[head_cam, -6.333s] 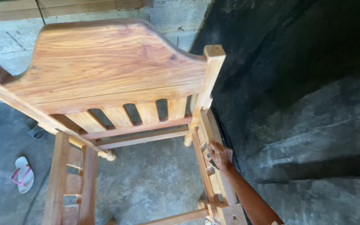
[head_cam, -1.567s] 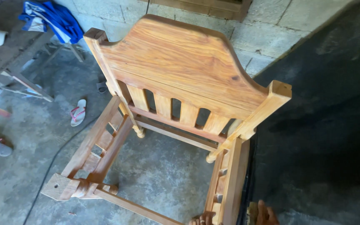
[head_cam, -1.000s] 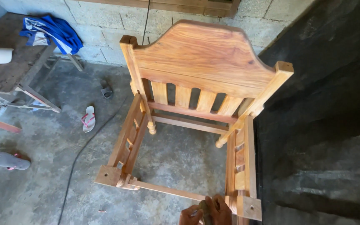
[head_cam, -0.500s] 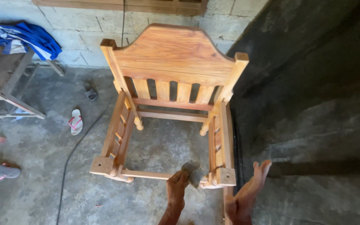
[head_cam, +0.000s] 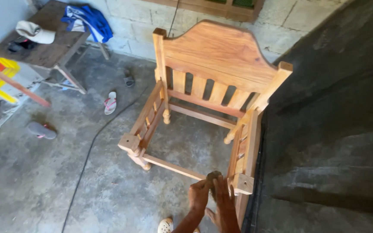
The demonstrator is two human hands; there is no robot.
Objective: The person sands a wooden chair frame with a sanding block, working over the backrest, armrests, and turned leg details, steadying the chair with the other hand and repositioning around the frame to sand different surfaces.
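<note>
An unfinished wooden armchair frame (head_cam: 221, 64) with no seat stands on the concrete floor, its carved back toward the block wall. Both my hands are low in the view, at the chair's front right post (head_cam: 242, 183). My left hand (head_cam: 199, 196) is curled around a small dark rounded pad (head_cam: 214, 175), pressed against the front rail (head_cam: 173, 167) where it meets the post. My right hand (head_cam: 225, 209) lies beside it with fingers spread, its fingertips against the pad and the post.
A dark rough wall (head_cam: 333, 108) runs close along the chair's right side. A black cable (head_cam: 89, 151) crosses the floor on the left, near loose sandals (head_cam: 110, 102). A wooden table (head_cam: 44, 43) with a cap and blue cloth stands at the back left. A white shoe (head_cam: 167, 225) sits by my arms.
The view has drawn closer to the chair and swung slightly right. My hands, apart half a second ago, have come together at the front right post.
</note>
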